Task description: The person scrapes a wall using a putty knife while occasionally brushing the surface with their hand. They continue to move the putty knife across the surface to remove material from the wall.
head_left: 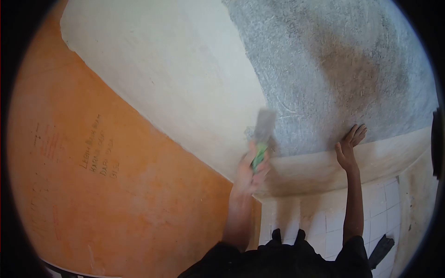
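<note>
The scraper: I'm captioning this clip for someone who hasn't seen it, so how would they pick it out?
Look at the rough grey patch overhead, where it borders the smooth cream plaster. At that edge the left hand holds the scraper, blade raised toward the surface. Its bright green handle marks it out; the right hand beside it is bare and pressed flat.

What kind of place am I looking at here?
Probably a room under renovation, perhaps a bathroom. The left hand holds a green-handled scraper at the edge of a rough grey patch, the orange wall bears scribbled notes, and white tiles cover the wall below.
</note>
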### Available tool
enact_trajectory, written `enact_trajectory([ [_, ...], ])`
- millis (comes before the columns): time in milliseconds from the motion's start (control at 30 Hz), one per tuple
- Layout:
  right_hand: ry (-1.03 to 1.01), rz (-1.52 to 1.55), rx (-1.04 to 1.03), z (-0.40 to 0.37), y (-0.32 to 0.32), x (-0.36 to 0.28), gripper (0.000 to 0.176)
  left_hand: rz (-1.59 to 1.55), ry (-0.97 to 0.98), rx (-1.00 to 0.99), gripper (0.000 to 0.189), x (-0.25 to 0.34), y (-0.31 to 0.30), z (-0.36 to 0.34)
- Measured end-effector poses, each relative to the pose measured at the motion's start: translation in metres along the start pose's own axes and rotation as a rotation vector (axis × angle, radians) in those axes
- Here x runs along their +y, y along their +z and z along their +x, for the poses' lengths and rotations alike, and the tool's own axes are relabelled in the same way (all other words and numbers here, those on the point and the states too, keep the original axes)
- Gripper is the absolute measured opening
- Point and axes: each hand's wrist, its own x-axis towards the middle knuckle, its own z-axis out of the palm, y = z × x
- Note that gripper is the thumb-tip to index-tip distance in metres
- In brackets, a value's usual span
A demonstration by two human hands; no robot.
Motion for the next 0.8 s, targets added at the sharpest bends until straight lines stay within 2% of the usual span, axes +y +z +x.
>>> enact_trajectory([
  [33,0.005,0.021,-0.012,0.001,-0.002,-0.001,0.092,0.090,0.054,-0.021,0.050,0.003,0.020,0.006],
  [133,-0.002,0.023,-0.027,0.002,-0.008,0.008,0.092,0.074,0.085,-0.090,0.050,0.007,0.037,0.011],
  [200,0.004,0.024,-0.050,-0.002,-0.005,0.013,0.092,0.020,0.087,-0.010,0.050,-0.012,0.006,0.003],
  [267,-0.034,-0.008,-0.066,-0.004,-0.003,0.019,0.093,-0.164,0.029,-0.021,0.050,-0.035,-0.037,-0.014],
  [400,-0.044,-0.008,-0.067,-0.003,-0.002,0.015,0.095,-0.248,-0.006,0.024,0.050,-0.040,-0.062,-0.031],
  [467,-0.044,0.000,-0.057,-0.003,-0.002,0.016,0.096,-0.222,-0.039,-0.099,0.051,-0.031,-0.052,-0.017],
  [533,-0.024,-0.004,-0.086,-0.002,-0.004,0.015,0.096,-0.011,0.043,-0.258,0.052,-0.013,-0.014,0.013],
  [600,-0.003,-0.014,-0.106,-0.004,-0.005,0.014,0.096,-0.032,0.022,-0.200,0.052,0.005,0.034,0.031],
  [667,-0.037,-0.015,-0.101,-0.004,-0.006,0.020,0.096,-0.071,0.036,-0.234,0.052,-0.004,0.036,0.033],
  [733,-0.035,-0.017,-0.105,-0.004,-0.007,0.024,0.096,-0.105,0.055,-0.249,0.051,-0.023,0.025,0.030],
  [800,-0.036,-0.002,-0.123,-0.006,-0.002,0.024,0.096,-0.076,0.086,-0.064,0.052,-0.058,-0.015,0.025],
])
